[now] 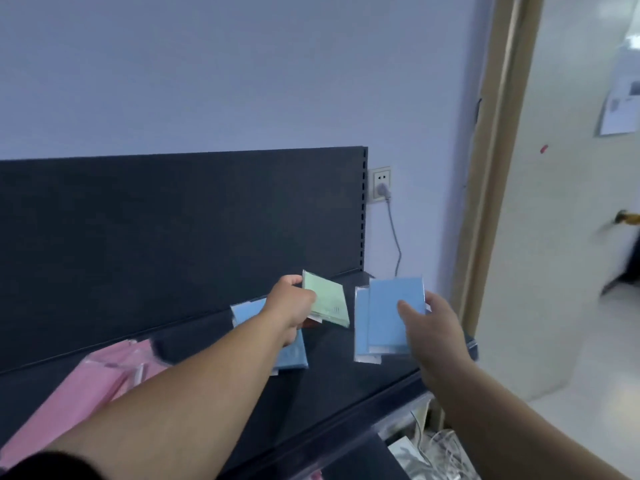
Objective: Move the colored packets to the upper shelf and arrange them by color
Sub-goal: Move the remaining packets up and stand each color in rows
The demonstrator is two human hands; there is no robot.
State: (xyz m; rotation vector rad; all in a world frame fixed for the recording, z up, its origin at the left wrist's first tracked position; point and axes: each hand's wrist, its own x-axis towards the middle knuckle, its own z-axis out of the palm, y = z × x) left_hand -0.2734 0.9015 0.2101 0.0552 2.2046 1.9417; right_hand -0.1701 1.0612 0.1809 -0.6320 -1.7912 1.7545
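My left hand point(289, 306) grips a pale green packet point(329, 301) above the dark upper shelf point(346, 362), with a sliver of a red packet point(311, 323) under it. My right hand point(433, 327) holds two blue packets point(384, 317) fanned together near the shelf's right end. A further blue packet point(291, 355) lies flat on the shelf, partly hidden by my left wrist. Pink packets point(86, 386) lie in a pile at the shelf's left.
The shelf's dark back panel point(173, 237) rises behind it. A wall socket with a grey cable point(381, 190) sits right of the panel. A door frame point(498, 168) stands at the right. White cables and packaging point(436, 452) lie below the shelf.
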